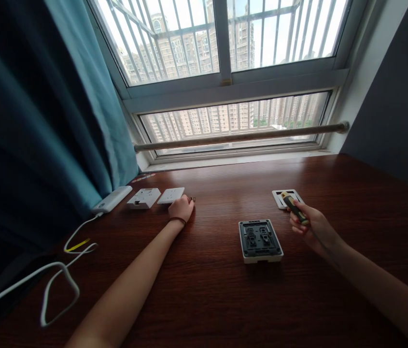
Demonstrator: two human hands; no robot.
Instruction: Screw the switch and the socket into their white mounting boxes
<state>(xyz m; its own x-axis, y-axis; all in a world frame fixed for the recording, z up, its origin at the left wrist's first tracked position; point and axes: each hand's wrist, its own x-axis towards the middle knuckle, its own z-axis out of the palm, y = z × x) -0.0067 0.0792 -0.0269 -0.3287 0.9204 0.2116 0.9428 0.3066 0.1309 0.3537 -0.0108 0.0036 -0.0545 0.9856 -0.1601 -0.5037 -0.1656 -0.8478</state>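
My right hand [310, 226] is closed around a screwdriver [294, 207] with a yellow and black handle, held just right of a switch module [260, 240] that lies back side up on the wooden desk [225, 290]. A white frame plate [286, 198] lies behind the screwdriver. My left hand [181, 209] rests on the desk with its fingers curled at some small dark parts [192, 198], beside a white socket plate [171, 195]. Another white plate [144, 197] lies further left.
A white power bank [112, 199] with a white cable [55, 270] lies at the desk's left edge by the teal curtain [44, 121]. A barred window [225, 72] and a rail [240, 137] stand behind the desk. A dark wall is on the right.
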